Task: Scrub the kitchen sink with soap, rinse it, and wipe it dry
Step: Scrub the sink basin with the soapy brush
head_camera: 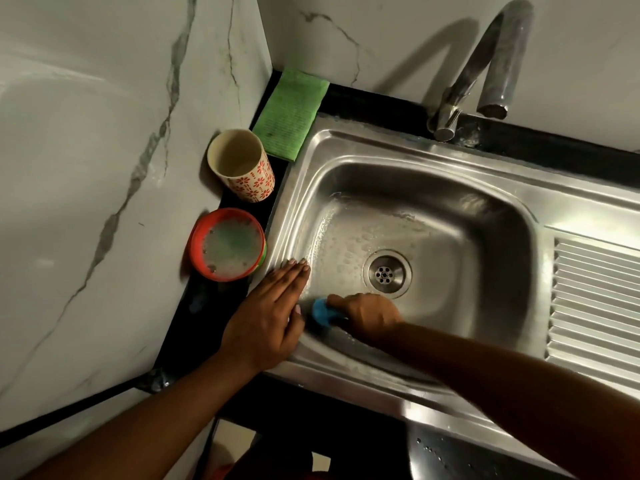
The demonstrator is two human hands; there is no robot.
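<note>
Stainless steel kitchen sink (433,157) fills the right of the scene, set in a black countertop (194,327) in the corner of a white marble-veined wall (104,168), and its ribbed steel draining board (595,303) runs off to the right. Soapy film and small bubbles cover the left wall and the left part of the basin floor. A curved chrome tap (485,71) stands at the far rim, its spout pointing down over the far edge of the sink. Our left hand (266,317) lies flat on the sink's left rim, fingers straight and close together, pointing to the far side and holding nothing. Our right hand (367,315) is down in the basin at its near left corner, fingers curled around a small blue sponge (322,310) and pressing it to the steel just beside the left hand. On the counter strip left of the sink we see a folded green cloth (289,114) at the far corner, then a cream cup with red flower prints (242,168), standing upright, then a round red bowl of cloudy soapy water (227,245) nearest our left hand. A round perforated steel drain (386,273) sits in the basin floor, just beyond the right hand.
</note>
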